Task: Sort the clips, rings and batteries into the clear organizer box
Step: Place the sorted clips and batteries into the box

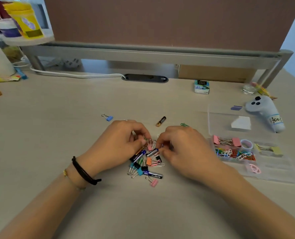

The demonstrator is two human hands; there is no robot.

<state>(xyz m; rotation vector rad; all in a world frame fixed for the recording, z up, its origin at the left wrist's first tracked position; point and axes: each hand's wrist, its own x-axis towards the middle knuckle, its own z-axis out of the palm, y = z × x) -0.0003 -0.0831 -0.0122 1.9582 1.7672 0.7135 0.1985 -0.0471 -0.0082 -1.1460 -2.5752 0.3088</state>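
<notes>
Closest to the camera was the leftover pile [146,163] on the desk [57,135]: small binder clips, paper clips and a couple of AAA batteries all tangled together. Both hands were digging at its far edge, the left hand [119,144] curled and pinching what looked like a pink clip, the right hand [183,149] pinching something tiny I couldn't make out. This stuff is light and springy, and the wire handles probably snag, so grab clips by the body. Batteries likely roll. Off right sat the clear organizer box [271,163], partly filled. Further back lay a loose battery [161,121] and a blue binder clip [108,117].
</notes>
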